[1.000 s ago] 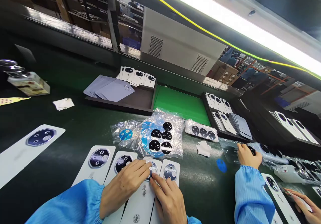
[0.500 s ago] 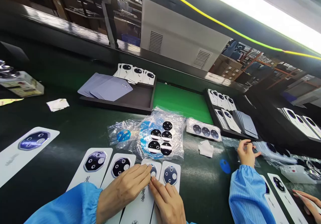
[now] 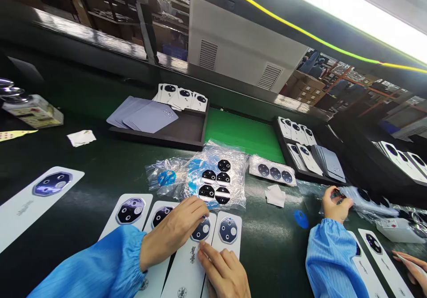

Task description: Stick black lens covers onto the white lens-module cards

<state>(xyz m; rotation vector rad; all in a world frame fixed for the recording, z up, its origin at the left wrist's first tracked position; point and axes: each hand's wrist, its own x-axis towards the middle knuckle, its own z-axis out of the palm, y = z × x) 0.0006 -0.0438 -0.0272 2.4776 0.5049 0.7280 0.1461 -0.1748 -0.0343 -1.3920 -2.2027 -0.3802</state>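
Observation:
Several long white panels with dark octagonal lens covers lie side by side before me. My left hand (image 3: 178, 227) is over one white panel (image 3: 187, 264), its fingers pinched together at the upper edge of that panel's lens cover (image 3: 201, 230). Whatever is between those fingertips is too small to make out. Below the same cover, my right hand (image 3: 224, 269) rests its outstretched fingertips on the panel, near the black lettering. To the right is another panel's lens cover (image 3: 228, 230); to the left, a further one (image 3: 130, 210) shows whole.
Behind the panels lies a clear plastic bag (image 3: 233, 184) with round black lens pieces and blue film. A black tray (image 3: 188, 131) holds grey sheets and white cards. White tissue (image 3: 275, 196) and a blue film piece (image 3: 300, 219) lie rightward. A co-worker's hand (image 3: 334, 207) holds a dark piece.
My left hand has lifted and shifted slightly up from the lens cover, uncovering more of it. My right hand stays nearly in place. The co-worker's hand has picked up a dark piece.

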